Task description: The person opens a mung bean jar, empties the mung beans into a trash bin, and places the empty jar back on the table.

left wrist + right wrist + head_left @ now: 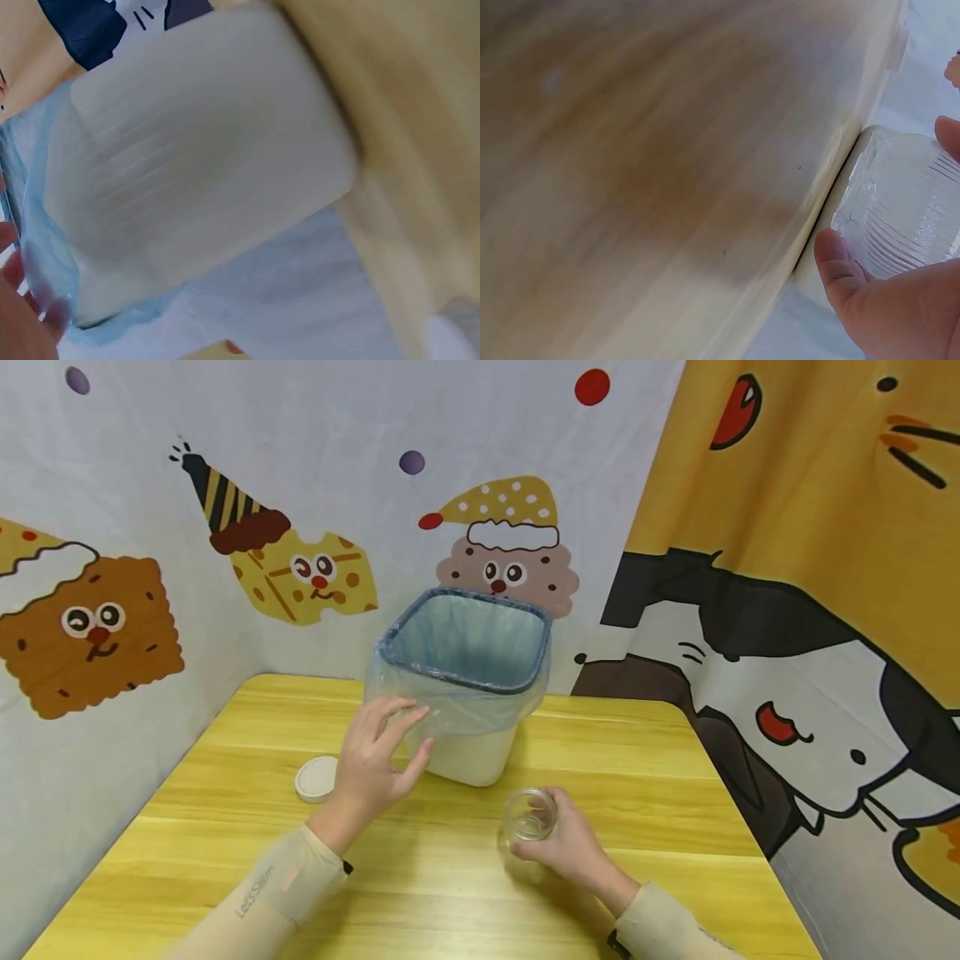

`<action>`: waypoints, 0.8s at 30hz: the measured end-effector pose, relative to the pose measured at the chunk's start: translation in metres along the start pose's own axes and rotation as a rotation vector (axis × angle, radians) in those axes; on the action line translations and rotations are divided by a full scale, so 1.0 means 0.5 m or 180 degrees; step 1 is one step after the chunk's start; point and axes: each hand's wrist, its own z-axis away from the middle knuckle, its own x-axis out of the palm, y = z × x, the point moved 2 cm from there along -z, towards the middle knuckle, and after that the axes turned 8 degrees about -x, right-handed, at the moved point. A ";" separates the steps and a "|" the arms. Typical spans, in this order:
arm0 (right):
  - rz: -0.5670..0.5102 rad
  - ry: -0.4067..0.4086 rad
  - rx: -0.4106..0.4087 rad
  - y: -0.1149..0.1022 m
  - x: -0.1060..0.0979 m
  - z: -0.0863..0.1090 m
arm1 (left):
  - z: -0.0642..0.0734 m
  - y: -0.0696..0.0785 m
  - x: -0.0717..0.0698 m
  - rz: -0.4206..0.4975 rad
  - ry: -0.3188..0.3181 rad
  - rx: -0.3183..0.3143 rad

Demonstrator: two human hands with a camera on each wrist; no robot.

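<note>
My right hand grips a clear glass jar around its side, its lidless mouth facing up. In the right wrist view the ribbed jar wall shows between thumb and fingers. My left hand, fingers spread and slightly bent with nothing in them, is raised in front of a white trash can. Its fingertips overlap the translucent blue trash bag that lines the can and folds over the rim. A round white lid lies on the table, left of my left wrist.
The yellow wood-grain table carries these things. The can stands toward its back edge. Behind hangs a white cloth with cartoon prints, and an orange cartoon cloth hangs at the right.
</note>
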 end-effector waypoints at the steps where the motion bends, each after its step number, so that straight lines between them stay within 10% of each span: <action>1: -0.0009 -0.0006 0.0004 0.000 0.001 0.000 | 0.014 -0.001 -0.004 -0.0001 -0.0093 -0.0085; 12: -0.0102 -0.0034 0.0091 0.002 0.003 0.005 | 0.131 0.007 -0.032 -0.0185 -0.1475 -0.1493; 24: -0.0045 -0.0012 0.0121 0.004 0.003 0.010 | 0.188 0.030 -0.023 0.0059 -0.2099 -0.2030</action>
